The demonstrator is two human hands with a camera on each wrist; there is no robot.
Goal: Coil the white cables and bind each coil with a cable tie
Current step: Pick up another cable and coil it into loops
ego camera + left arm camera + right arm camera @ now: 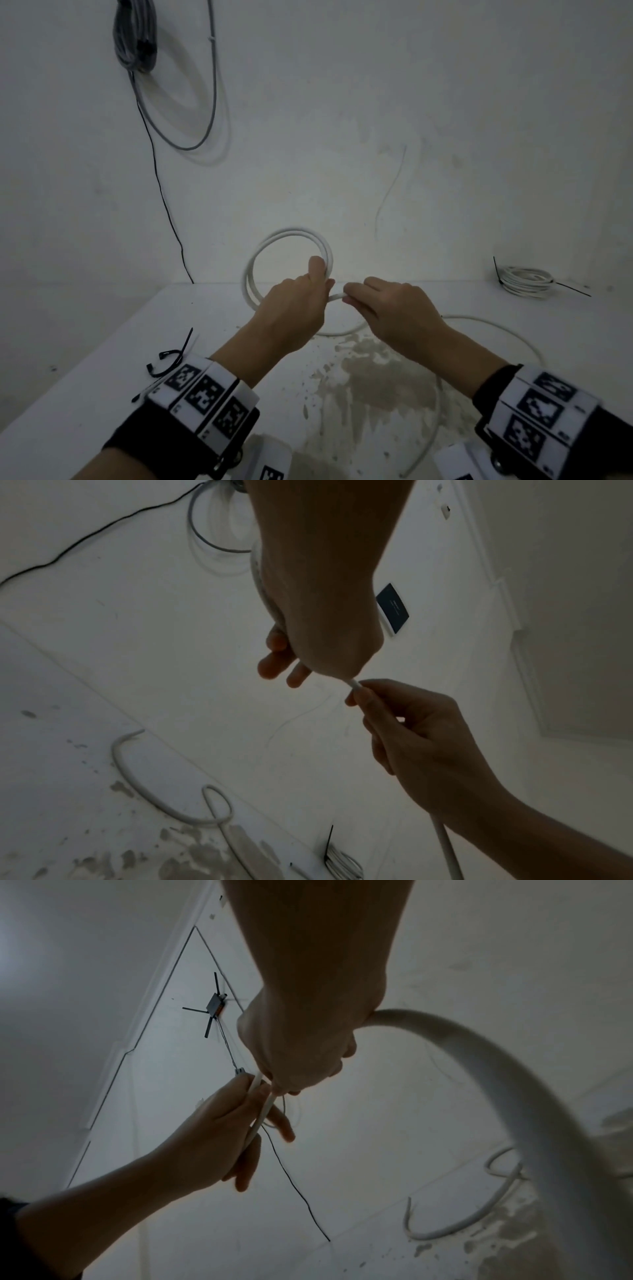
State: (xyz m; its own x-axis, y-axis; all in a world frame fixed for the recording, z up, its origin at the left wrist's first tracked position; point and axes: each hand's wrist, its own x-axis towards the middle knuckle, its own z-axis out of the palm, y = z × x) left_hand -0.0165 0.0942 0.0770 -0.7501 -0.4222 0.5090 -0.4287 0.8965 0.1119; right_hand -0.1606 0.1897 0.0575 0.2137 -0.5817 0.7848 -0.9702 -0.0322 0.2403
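My left hand point(305, 294) holds up a coil of white cable point(274, 240) of a few loops, gripped at the coil's right side above the table's far edge. My right hand point(383, 301) pinches the same cable point(354, 684) right beside the left hand, a short white piece showing between them. The loose cable point(496, 329) trails from the right hand across the table to the right and curves back toward me. In the right wrist view the cable point(479, 1053) arcs out of my right fist. Black cable ties point(171, 356) lie on the table by my left wrist.
A finished white coil point(524, 281) bound with black ties lies at the table's far right. A grey cable bundle point(135, 34) hangs on the wall at upper left, with a thin black wire point(161, 192) running down. The white table point(102, 342) has a brown stain point(376, 377) near me.
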